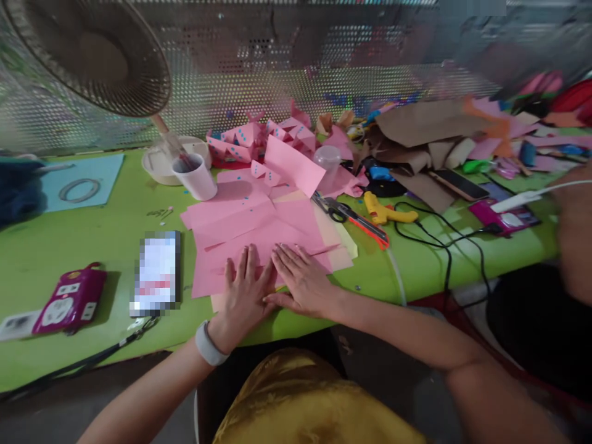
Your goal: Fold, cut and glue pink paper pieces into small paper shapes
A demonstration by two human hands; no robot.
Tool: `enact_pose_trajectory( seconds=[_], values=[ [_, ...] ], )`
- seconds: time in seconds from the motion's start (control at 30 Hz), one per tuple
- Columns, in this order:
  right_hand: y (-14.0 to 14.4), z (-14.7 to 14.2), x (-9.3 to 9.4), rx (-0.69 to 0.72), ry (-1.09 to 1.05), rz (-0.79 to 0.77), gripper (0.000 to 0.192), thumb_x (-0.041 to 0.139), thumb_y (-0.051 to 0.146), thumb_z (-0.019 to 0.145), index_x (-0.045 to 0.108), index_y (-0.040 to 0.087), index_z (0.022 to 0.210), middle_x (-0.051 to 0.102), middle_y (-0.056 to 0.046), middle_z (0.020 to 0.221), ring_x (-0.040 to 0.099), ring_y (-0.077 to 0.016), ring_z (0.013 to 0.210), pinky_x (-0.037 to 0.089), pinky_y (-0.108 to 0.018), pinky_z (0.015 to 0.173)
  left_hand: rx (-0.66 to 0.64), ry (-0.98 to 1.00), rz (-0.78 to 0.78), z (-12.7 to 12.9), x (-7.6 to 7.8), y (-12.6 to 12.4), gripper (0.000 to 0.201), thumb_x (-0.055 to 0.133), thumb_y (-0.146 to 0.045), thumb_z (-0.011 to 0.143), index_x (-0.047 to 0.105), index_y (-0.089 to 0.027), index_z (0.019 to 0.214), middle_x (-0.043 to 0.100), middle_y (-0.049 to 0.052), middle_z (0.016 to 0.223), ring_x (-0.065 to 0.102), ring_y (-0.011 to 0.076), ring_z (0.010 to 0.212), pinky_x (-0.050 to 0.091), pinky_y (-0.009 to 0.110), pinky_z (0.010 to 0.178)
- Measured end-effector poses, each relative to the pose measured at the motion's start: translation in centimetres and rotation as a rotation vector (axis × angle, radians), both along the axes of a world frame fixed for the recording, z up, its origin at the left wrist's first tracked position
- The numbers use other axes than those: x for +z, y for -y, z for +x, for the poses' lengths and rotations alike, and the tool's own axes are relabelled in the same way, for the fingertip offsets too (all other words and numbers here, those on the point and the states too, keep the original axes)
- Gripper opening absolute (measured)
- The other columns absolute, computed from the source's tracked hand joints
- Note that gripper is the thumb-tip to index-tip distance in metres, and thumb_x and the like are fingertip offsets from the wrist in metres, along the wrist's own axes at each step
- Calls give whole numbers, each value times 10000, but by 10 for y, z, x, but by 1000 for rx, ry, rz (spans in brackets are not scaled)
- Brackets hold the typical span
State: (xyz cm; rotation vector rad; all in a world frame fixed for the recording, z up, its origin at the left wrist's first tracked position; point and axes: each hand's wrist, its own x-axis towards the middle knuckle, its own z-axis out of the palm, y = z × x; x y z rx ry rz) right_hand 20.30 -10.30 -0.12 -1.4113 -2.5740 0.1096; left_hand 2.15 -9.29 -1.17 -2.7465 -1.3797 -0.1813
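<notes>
My left hand (243, 295) and my right hand (301, 280) lie flat, side by side, on a pile of pink paper sheets (240, 225) near the front edge of the green table (92, 240). Fingers of both hands are spread and press the top pink sheet down; thumbs touch at the middle. A pale band sits on my left wrist. Behind the sheets lies a heap of folded pink paper shapes with blue dots (259, 145).
A white cup (197, 176) and a fan (87, 55) stand at the back left. Scissors (335, 209), a red cutter (367, 228) and a yellow glue gun (386, 213) lie right of the paper. A phone (156, 271) and pink power strip (69, 299) lie left. Another person's arm (573, 234) is at right.
</notes>
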Motion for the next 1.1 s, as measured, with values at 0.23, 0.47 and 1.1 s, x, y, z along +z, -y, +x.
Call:
enact_pose_trajectory(
  seconds=[0.23, 0.47, 1.1],
  values=[
    [-1, 5, -1, -17, 6, -27, 974, 260, 751, 866, 327, -22, 1454, 263, -226, 1540, 207, -299, 1458, 164, -462, 1203, -17, -3, -1, -2, 2, -2, 842, 533, -619, 818, 320, -167, 1496, 240, 288, 1538, 275, 475, 1390, 254, 675, 1040],
    [4, 25, -3, -81, 41, 26, 978, 290, 756, 858, 349, -24, 1444, 282, -228, 1531, 257, -316, 1440, 229, -476, 1181, 17, 36, 32, 2, 3, 1, 817, 430, -676, 857, 311, -191, 1503, 249, 269, 1543, 263, 442, 1408, 233, 653, 1067],
    [7, 33, 1, -65, 57, 147, 765, 265, 573, 965, 318, -10, 1458, 286, -219, 1540, 226, -289, 1455, 258, -470, 1157, 89, -14, -96, 8, 11, 6, 871, 411, -728, 832, 248, -224, 1523, 240, 264, 1547, 194, 435, 1435, 189, 670, 1079]
  ],
)
